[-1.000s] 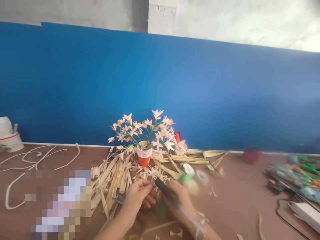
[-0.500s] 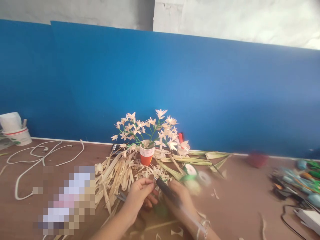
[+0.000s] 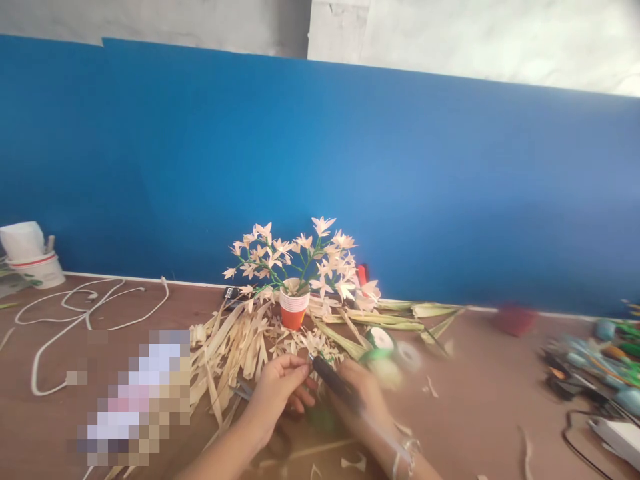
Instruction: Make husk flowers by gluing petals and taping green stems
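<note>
My right hand [image 3: 367, 390] is wrapped round a black glue gun [image 3: 336, 381]. A clear glue stick trails from its back over my wrist, and its metal tip points at my left fingertips. My left hand [image 3: 285, 387] is closed in a pinch close to that tip; whatever lies between thumb and finger is too small to make out. Just beyond both hands lie small cream husk flowers [image 3: 315, 341]. Behind them stands an orange and white paper cup [image 3: 295, 310] holding green stems with pale flowers [image 3: 273, 257].
Dry husk strips [image 3: 243, 340] spread left of the cup, with scissors [image 3: 243, 390] partly under them. Rolls of tape [image 3: 381, 339] lie to the right. A white cable [image 3: 75, 322] and a white tub [image 3: 40, 268] are at the left, tangled cords [image 3: 583, 367] far right. A blue panel [image 3: 320, 160] closes the back.
Both hands and the glue gun stay almost in place, its tip still at my left fingertips. The view has shifted very slightly.
</note>
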`<move>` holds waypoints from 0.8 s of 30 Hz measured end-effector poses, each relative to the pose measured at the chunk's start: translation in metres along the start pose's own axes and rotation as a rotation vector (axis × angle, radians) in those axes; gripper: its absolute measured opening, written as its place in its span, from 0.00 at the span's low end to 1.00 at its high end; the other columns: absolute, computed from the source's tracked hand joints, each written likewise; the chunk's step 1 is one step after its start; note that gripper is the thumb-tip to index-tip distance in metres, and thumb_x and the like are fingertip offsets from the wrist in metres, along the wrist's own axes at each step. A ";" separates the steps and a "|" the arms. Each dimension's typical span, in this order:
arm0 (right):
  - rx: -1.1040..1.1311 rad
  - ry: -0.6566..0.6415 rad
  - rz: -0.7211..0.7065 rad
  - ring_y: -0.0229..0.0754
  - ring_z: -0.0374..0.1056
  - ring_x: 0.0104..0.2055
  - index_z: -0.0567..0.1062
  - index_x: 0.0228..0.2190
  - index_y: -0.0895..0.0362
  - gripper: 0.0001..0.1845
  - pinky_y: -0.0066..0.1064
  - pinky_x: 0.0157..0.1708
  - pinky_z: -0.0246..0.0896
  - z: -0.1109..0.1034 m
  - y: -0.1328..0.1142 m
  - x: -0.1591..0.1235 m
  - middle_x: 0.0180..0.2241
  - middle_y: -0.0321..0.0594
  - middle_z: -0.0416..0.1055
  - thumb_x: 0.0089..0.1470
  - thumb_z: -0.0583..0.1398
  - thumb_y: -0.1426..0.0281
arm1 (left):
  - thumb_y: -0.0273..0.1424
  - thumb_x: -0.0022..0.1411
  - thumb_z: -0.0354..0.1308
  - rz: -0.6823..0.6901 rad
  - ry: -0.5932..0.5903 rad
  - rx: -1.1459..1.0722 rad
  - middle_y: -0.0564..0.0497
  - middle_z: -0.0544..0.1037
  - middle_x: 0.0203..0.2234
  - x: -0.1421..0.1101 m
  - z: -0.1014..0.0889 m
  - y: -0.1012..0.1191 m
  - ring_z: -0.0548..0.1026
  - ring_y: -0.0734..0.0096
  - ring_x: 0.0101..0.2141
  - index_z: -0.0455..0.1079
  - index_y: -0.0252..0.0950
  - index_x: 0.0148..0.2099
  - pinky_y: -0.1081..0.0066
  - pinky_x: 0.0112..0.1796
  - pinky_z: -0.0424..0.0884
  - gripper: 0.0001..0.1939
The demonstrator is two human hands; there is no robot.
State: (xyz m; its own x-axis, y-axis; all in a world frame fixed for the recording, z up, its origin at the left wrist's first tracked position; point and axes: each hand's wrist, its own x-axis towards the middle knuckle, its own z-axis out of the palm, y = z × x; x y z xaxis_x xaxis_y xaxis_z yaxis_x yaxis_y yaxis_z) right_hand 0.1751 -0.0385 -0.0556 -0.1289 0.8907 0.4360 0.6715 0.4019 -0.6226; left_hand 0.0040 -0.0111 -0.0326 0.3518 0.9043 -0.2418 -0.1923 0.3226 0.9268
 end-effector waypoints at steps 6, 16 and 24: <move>0.000 0.008 -0.002 0.35 0.58 0.21 0.64 0.17 0.57 0.09 0.24 0.20 0.50 0.001 0.001 -0.001 0.20 0.34 0.59 0.46 0.56 0.74 | 0.39 0.47 0.61 0.006 0.005 -0.002 0.50 0.76 0.20 -0.001 0.001 0.001 0.72 0.77 0.16 0.65 0.32 0.32 0.81 0.15 0.60 0.16; -0.009 0.009 0.008 0.35 0.58 0.21 0.65 0.17 0.57 0.09 0.24 0.19 0.50 -0.001 -0.001 0.000 0.20 0.34 0.59 0.45 0.56 0.74 | 0.38 0.47 0.61 0.020 0.024 -0.002 0.51 0.76 0.20 -0.002 0.002 0.002 0.71 0.77 0.16 0.65 0.32 0.31 0.80 0.15 0.60 0.15; -0.033 0.007 -0.016 0.34 0.57 0.20 0.64 0.15 0.57 0.11 0.24 0.19 0.50 0.001 0.001 -0.001 0.19 0.34 0.59 0.46 0.56 0.74 | 0.37 0.46 0.61 0.026 0.035 -0.016 0.51 0.76 0.19 -0.001 0.002 0.003 0.71 0.77 0.17 0.65 0.32 0.29 0.80 0.16 0.60 0.13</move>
State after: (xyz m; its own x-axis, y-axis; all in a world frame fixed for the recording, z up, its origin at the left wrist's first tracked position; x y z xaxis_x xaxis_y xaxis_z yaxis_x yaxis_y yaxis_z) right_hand 0.1752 -0.0389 -0.0570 -0.1347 0.8829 0.4499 0.6935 0.4083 -0.5936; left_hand 0.0047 -0.0119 -0.0291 0.3144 0.9215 -0.2280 -0.2154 0.3032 0.9283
